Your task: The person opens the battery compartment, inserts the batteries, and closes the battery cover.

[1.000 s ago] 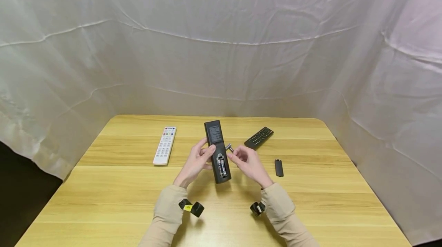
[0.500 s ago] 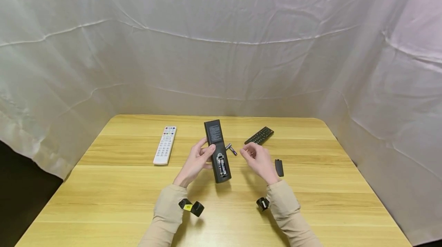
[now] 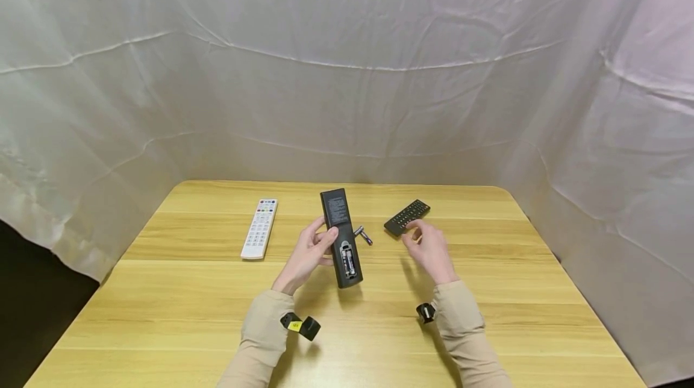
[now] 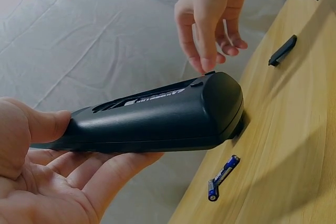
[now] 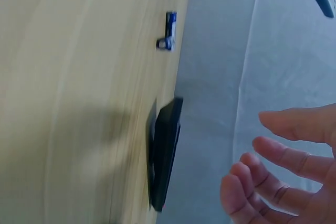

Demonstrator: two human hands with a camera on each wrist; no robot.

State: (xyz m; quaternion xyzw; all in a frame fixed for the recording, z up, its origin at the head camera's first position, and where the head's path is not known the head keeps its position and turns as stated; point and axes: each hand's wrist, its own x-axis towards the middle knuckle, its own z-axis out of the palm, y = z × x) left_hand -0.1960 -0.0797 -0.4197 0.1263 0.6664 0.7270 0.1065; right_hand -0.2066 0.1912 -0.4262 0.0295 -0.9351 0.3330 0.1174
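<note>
- Black remote [image 3: 344, 238]: long, smooth, round-ended, tilted above the wood-grain table [image 3: 217, 309], back up; its printed label [image 3: 338, 209] too small to read.
- Left hand [image 3: 306, 252]: gripping it.
- Right hand [image 3: 428, 249]: unladen, fingers loosely bent.
- Battery cover [image 4: 283, 50]: dark, slim, tabletop.
- Installed batteries [image 3: 349, 262]: two, exposed.
- Loose batteries [image 4: 227, 168]: two cylinders, blue and silver, meeting at an angle.

No text can be read, even on the held remote [image 3: 345, 234].

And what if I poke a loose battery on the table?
It would probably roll, since the loose batteries are round tubes lying on their sides. One might bump the other, because they lie very close together. They likely won't bend, as they look straight and hard.
</note>
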